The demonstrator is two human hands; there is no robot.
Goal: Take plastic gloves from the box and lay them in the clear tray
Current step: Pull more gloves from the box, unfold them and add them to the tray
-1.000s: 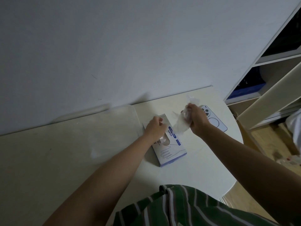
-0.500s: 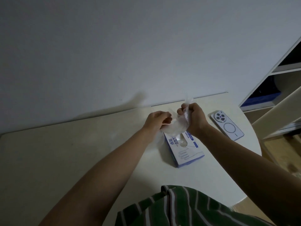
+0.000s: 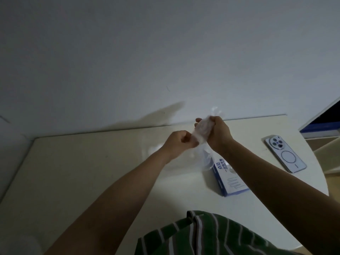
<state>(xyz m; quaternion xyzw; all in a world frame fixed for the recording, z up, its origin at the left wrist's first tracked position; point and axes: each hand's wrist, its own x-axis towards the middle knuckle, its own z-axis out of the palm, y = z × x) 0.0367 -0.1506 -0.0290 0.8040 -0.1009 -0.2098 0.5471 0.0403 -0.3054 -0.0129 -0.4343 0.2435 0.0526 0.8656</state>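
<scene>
Left hand (image 3: 179, 142): off the box (image 3: 230, 179), raised, now pinching the lower end of the glove (image 3: 202, 131). Right hand (image 3: 218, 134): lifted higher, toward the wall. Glove: formerly in one hand, now gripped by both.

Gripped between the left hand (image 3: 181, 142) and right hand (image 3: 219, 133), the glove (image 3: 202, 132) is thin, crinkled clear plastic film, the box (image 3: 232, 183) under the right wrist faintly sheened printed card, the phone (image 3: 287, 156) right of them smooth and glossy, the table (image 3: 73, 172) smooth and matt.
</scene>
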